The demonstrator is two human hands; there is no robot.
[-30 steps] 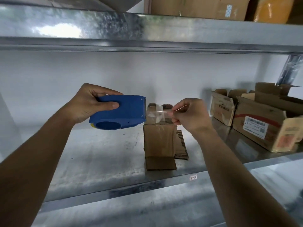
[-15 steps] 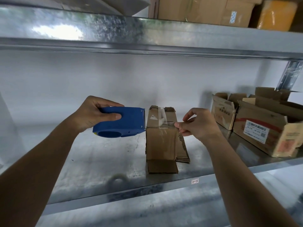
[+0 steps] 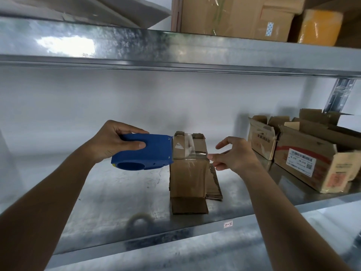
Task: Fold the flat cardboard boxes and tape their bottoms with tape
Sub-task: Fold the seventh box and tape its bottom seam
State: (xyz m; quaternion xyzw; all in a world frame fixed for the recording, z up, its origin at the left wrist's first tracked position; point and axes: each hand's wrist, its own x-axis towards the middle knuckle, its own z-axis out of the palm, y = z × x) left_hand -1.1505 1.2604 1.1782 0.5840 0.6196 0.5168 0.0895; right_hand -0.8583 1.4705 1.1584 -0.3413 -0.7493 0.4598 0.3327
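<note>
My left hand (image 3: 109, 141) grips the blue tape dispenser (image 3: 145, 153) against the small box (image 3: 188, 171); my right hand (image 3: 232, 155), fingers loosely spread, touches its taped edge; labelled cartons (image 3: 312, 159) sit right of it.

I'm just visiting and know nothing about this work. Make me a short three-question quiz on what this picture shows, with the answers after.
1. True or false: the left hand grips the blue tape dispenser.
2. Where is the clear tape strip stuck? A) on the small cardboard box standing on the metal shelf; B) on the labelled box at the right; C) on the wall.
3. Fill in: the right hand touches the small box at its ____ side.

Key: 1 true. 2 A. 3 right; its fingertips meet the tape's end there, though whether they pinch it is hard to tell.
</note>
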